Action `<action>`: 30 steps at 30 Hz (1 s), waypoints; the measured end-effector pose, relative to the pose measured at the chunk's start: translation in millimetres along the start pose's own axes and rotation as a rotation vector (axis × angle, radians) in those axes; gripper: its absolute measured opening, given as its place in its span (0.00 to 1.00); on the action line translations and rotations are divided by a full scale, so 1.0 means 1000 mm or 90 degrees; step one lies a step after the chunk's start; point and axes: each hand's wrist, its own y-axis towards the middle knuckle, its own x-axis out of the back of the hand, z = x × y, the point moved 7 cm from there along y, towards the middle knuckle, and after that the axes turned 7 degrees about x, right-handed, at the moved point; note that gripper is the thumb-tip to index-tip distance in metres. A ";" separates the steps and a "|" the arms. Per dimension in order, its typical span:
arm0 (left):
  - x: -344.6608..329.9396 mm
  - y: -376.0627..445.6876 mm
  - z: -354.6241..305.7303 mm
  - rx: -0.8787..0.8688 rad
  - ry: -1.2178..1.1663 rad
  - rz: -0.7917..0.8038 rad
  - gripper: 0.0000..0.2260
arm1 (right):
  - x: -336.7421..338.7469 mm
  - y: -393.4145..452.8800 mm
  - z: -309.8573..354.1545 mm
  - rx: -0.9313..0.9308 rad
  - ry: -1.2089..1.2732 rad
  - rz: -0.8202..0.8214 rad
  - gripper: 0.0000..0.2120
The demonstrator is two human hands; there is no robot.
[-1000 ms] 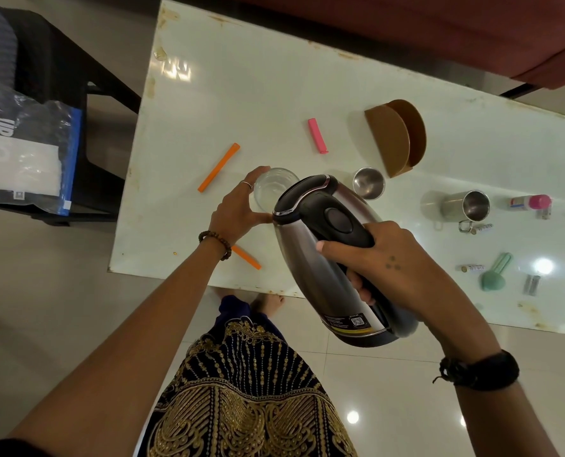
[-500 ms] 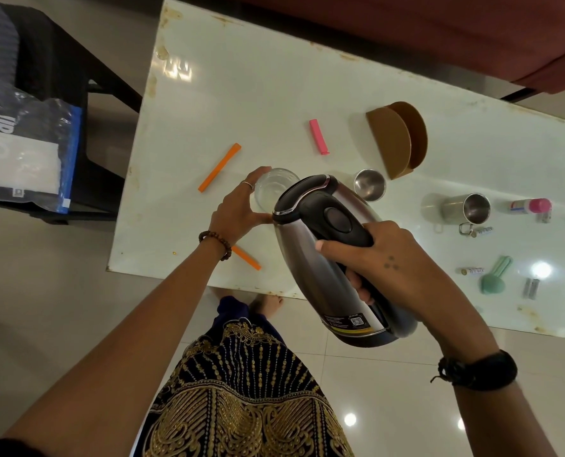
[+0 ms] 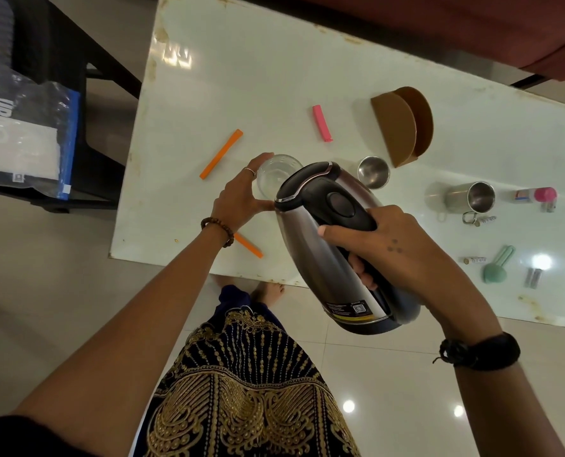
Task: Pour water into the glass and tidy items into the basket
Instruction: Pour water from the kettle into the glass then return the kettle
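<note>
Pouring stage: my right hand (image 3: pixel 396 245) clamps the black handle of the tilted steel kettle (image 3: pixel 324 245), likely heavy, while my left hand (image 3: pixel 238 199) wraps the clear, fragile, slippery drinking glass (image 3: pixel 274 171) low on the white table (image 3: pixel 241 77).

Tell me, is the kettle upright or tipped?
Tipped: the right hand tilts the kettle, spout end over the glass.

Single head view, worn high, faces steeply down and forward over the surface (image 3: pixel 274 77); forearms close below, floor (image 3: pixel 43 275) visible at near edge.
</note>
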 end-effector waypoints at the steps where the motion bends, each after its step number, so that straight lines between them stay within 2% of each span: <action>1: 0.000 0.000 0.000 0.002 0.003 -0.003 0.37 | 0.000 0.000 0.000 -0.002 0.002 -0.002 0.16; 30: 0.002 -0.001 0.001 0.014 0.010 -0.003 0.38 | -0.001 -0.002 0.005 -0.031 0.027 0.022 0.16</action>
